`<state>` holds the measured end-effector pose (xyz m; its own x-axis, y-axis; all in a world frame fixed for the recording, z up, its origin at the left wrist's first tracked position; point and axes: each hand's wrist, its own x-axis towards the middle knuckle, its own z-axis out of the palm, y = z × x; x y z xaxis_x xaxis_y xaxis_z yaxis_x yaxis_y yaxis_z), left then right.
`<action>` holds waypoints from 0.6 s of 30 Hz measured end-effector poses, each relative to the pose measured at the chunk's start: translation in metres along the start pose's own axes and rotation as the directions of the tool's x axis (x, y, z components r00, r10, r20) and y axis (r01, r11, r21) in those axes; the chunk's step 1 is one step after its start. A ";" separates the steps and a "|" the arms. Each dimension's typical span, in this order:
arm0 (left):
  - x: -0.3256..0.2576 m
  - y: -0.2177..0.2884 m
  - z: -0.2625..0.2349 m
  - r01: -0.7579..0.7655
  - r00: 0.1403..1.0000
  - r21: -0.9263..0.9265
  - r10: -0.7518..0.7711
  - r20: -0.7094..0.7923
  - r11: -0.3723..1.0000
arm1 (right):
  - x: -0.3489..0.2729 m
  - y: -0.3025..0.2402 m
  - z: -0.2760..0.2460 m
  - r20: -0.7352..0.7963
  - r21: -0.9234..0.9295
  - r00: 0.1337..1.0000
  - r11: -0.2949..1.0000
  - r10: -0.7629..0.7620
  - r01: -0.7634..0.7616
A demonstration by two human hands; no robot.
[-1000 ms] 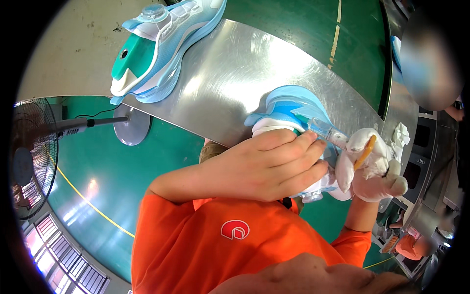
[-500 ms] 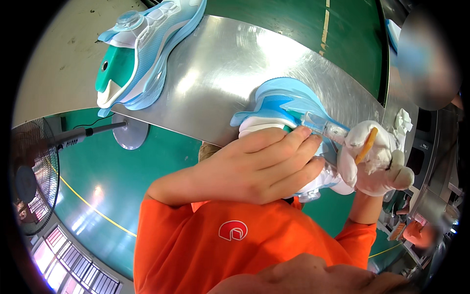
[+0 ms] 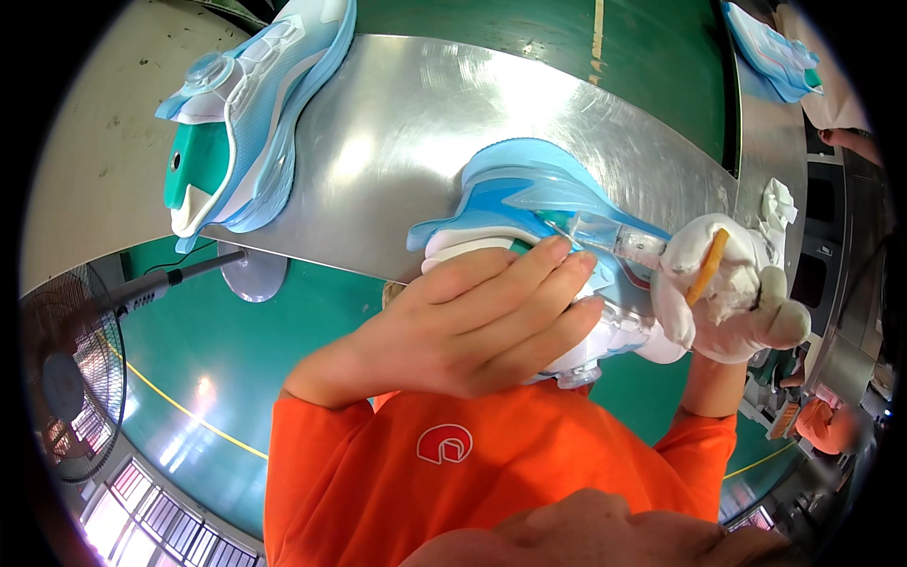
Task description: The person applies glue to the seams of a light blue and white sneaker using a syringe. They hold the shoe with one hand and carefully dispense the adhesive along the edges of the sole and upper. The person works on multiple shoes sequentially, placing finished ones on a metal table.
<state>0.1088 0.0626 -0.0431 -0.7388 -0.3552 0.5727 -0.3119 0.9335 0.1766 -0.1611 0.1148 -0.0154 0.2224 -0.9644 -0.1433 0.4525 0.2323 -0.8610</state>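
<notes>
My left hand (image 3: 472, 326) is bare and wraps over a light blue and white sports shoe (image 3: 529, 170), holding it tilted at the near edge of the metal table. A green last shows inside the shoe, mostly behind my fingers. In a white glove, my right hand (image 3: 732, 293) grips a clear syringe-like tube (image 3: 619, 241). Its thin tip points left and reaches the blue side of the shoe, close to my left fingertips. A tan strip (image 3: 707, 266) lies across the glove; whether it is held cannot be told.
Another blue and white shoe (image 3: 265, 123) on a green last stands at the table's left. White crumpled cloth (image 3: 778, 203) lies beyond my right hand. A further shoe (image 3: 770, 52) is at far right, near another person. A fan (image 3: 71, 378) stands at left above the green floor.
The view has shifted slightly, so the left shoe sits further left. The tube's thin tip now shows against the shoe's side. Both hands keep their holds.
</notes>
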 end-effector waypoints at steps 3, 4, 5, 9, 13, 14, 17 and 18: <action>-0.001 -0.001 -0.001 -0.008 1.000 -0.002 0.008 0.025 1.000 | -0.001 -0.001 -0.001 -0.007 -0.020 1.000 1.000 -0.008 0.008; -0.002 -0.001 -0.002 -0.010 1.000 0.000 0.010 0.027 1.000 | -0.001 -0.002 -0.002 -0.009 -0.026 1.000 1.000 -0.012 0.011; -0.002 -0.001 -0.002 -0.011 1.000 0.002 0.011 0.030 1.000 | -0.001 -0.002 -0.002 -0.012 -0.028 1.000 1.000 -0.012 0.012; -0.004 -0.001 -0.002 -0.014 0.999 0.027 0.013 0.030 1.000 | -0.002 -0.005 -0.004 -0.016 -0.047 1.000 0.999 -0.015 0.014; -0.004 -0.001 0.000 -0.030 0.999 0.027 0.030 0.017 0.999 | -0.008 -0.009 -0.005 -0.042 -0.069 0.999 0.997 -0.021 0.018; -0.005 -0.001 0.000 -0.026 1.000 0.040 0.025 0.016 0.999 | -0.007 -0.009 -0.005 -0.033 -0.070 0.999 0.997 -0.019 0.016; -0.006 0.000 0.000 -0.020 1.000 0.053 0.019 0.015 0.998 | -0.007 -0.008 -0.006 -0.036 -0.089 0.999 0.996 -0.016 0.013; -0.006 0.000 0.000 -0.018 1.000 0.053 0.018 0.011 0.998 | -0.007 -0.009 -0.005 -0.040 -0.092 0.999 0.996 -0.015 0.011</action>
<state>0.1131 0.0643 -0.0468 -0.7510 -0.3391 0.5666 -0.3296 0.9360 0.1234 -0.1711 0.1188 -0.0091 0.1805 -0.9721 -0.1500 0.3733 0.2088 -0.9039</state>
